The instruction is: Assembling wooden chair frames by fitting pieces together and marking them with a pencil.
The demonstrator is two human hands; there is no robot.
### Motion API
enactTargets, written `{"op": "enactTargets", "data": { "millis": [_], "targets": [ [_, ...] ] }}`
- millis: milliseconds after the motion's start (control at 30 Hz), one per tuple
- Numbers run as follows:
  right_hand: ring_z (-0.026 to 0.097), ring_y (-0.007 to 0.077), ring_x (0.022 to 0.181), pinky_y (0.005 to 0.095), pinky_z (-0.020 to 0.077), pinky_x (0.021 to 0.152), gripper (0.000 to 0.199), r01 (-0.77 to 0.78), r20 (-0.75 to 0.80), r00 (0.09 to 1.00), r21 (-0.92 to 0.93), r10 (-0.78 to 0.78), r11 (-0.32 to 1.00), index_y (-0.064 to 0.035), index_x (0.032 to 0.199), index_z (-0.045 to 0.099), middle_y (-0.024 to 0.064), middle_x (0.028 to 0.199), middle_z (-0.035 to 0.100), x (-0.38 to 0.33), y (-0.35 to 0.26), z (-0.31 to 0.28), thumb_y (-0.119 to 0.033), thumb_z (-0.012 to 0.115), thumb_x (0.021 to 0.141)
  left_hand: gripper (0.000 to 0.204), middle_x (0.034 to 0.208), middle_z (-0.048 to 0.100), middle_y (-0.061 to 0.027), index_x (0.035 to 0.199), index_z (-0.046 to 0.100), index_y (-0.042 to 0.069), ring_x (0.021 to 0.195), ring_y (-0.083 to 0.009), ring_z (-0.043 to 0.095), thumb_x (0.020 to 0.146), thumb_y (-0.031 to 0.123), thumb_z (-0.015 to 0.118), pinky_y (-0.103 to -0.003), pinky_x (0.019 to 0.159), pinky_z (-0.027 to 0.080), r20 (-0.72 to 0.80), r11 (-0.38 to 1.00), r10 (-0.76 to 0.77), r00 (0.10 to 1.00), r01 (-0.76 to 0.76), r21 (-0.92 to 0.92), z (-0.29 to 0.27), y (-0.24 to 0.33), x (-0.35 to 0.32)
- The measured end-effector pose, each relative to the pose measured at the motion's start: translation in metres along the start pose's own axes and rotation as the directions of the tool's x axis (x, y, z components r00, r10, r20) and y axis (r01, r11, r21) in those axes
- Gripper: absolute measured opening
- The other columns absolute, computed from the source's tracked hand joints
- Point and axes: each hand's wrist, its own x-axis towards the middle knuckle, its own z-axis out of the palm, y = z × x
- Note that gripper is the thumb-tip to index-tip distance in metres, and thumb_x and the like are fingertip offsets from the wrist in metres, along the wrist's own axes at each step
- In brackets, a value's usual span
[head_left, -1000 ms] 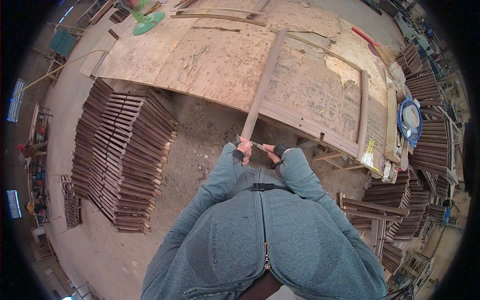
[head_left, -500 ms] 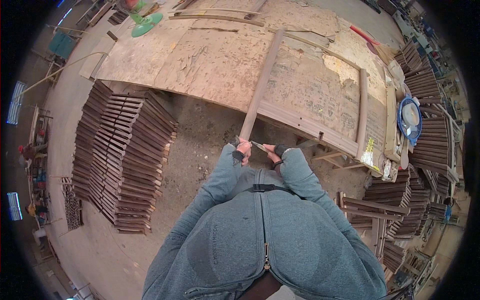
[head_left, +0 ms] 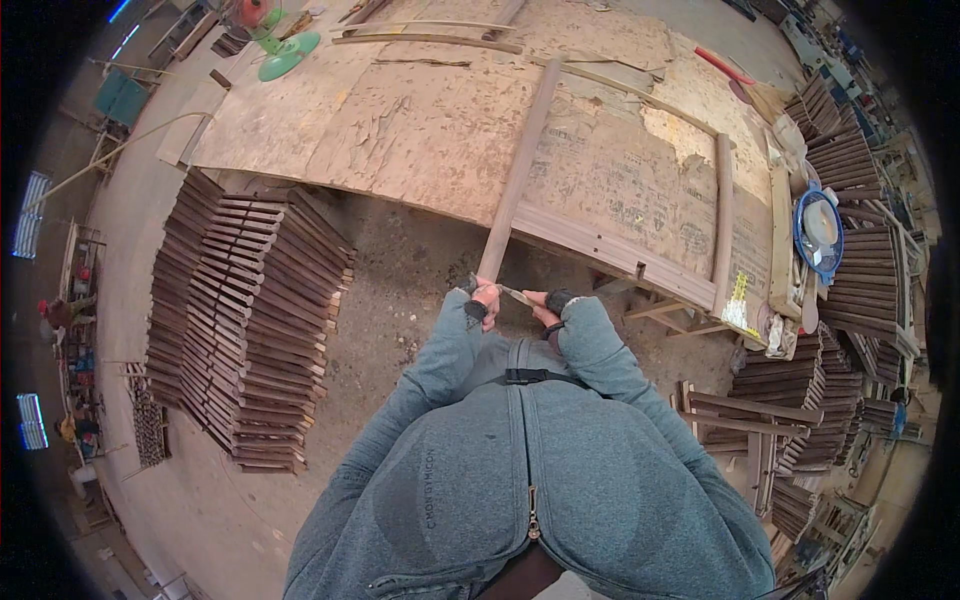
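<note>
A long brown wooden post (head_left: 522, 165) forms the left side of a frame lying on the table, and its near end juts past the table edge toward me. My left hand (head_left: 487, 299) is closed around that near end. Just to its right, my right hand (head_left: 544, 307) grips a short, thin, greyish strip (head_left: 517, 296) that slants from the post end to my fingers. The strip's exact kind is too small to make out. Dark bands cover both wrists. The frame's brown near rail (head_left: 610, 252) has small dark holes and a notch.
The worn plywood table (head_left: 420, 130) spreads ahead, with a green fan base (head_left: 289, 56) at far left. Stacked brown wooden pieces (head_left: 245, 320) stand on the floor at left, more (head_left: 780, 390) at right. A blue-rimmed basin (head_left: 820, 235) sits by the table's right side.
The strip between my hands has shifted slightly, and my right hand has drawn a little to the left. The view has tilted very slightly; the frame stays put.
</note>
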Motion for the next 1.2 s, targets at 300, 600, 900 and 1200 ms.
{"op": "enactTargets", "data": {
  "millis": [300,600,900,1200],
  "targets": [
    [0.047,0.0078,0.055,0.0220,0.0380,0.048,0.035,-0.491,0.096,0.844,0.538,0.528,0.686,-0.0119,0.113,0.059,0.0010,0.075,0.061,0.041,-0.008,-0.024,0.002,0.053,0.082,0.017,0.065,0.046,-0.0071,0.087,0.046,0.004,0.046,-0.0129,0.040,0.084,0.019,0.055,-0.028,0.041,0.035,-0.057,0.957,-0.030,0.998,0.012,-0.289,-0.025,-0.030,0.021],
    [0.053,0.0193,0.044,0.0333,0.0421,0.039,0.035,-0.563,0.078,0.764,0.565,0.641,0.602,-0.0055,0.105,0.060,0.0091,0.064,0.057,0.128,0.066,0.013,-0.007,0.059,0.070,0.027,0.071,0.045,-0.0022,0.099,0.044,0.004,0.055,-0.0098,0.040,0.078,0.008,0.060,-0.026,0.049,0.037,-0.092,0.967,0.051,0.994,-0.072,-0.245,-0.039,-0.030,-0.001],
    [0.057,0.0216,0.048,0.0298,0.0476,0.039,0.039,-0.612,0.019,0.767,0.319,0.641,0.724,0.0023,0.106,0.056,0.0149,0.072,0.057,0.146,0.053,0.019,0.005,0.054,0.066,0.021,0.074,0.044,-0.0009,0.096,0.045,0.005,0.057,-0.0087,0.039,0.079,0.005,0.057,-0.024,0.053,0.036,-0.240,0.979,0.053,0.969,-0.098,-0.180,-0.040,-0.009,-0.025],
    [0.058,0.0250,0.047,0.0344,0.0471,0.041,0.033,-0.287,0.020,0.954,-0.219,0.299,0.932,0.0045,0.102,0.055,0.0169,0.062,0.055,0.138,0.052,0.025,0.001,0.052,0.069,0.019,0.073,0.043,-0.0005,0.096,0.045,0.004,0.058,-0.0081,0.039,0.080,0.005,0.055,-0.024,0.054,0.035,-0.209,0.992,0.090,0.974,-0.105,-0.063,-0.036,-0.005,-0.024]
  ]
}}
